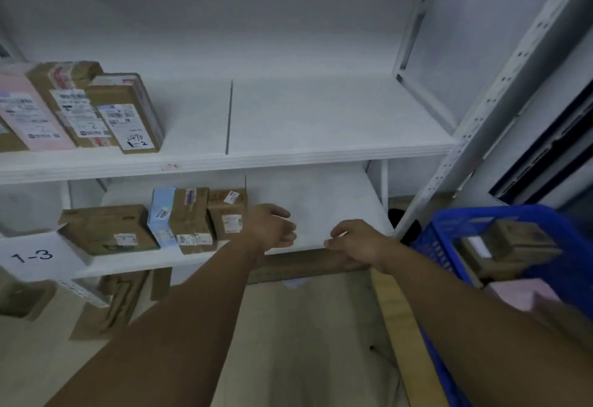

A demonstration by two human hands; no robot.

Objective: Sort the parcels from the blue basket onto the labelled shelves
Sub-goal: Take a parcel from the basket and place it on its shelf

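Observation:
A white shelf unit faces me. Its lower shelf, tagged "1-3", carries three brown boxes and a light blue packet; the rightmost small brown box stands just left of my left hand. That hand hovers over the shelf's bare part with loosely curled fingers and holds nothing. My right hand hangs near the shelf's front edge, also empty. The blue basket at the right holds a brown parcel.
The upper shelf bears a pink parcel and two brown boxes marked "1-2" at its left. A perforated white upright stands at the right. Cardboard pieces lie on the floor below. A wooden strip runs beside the basket.

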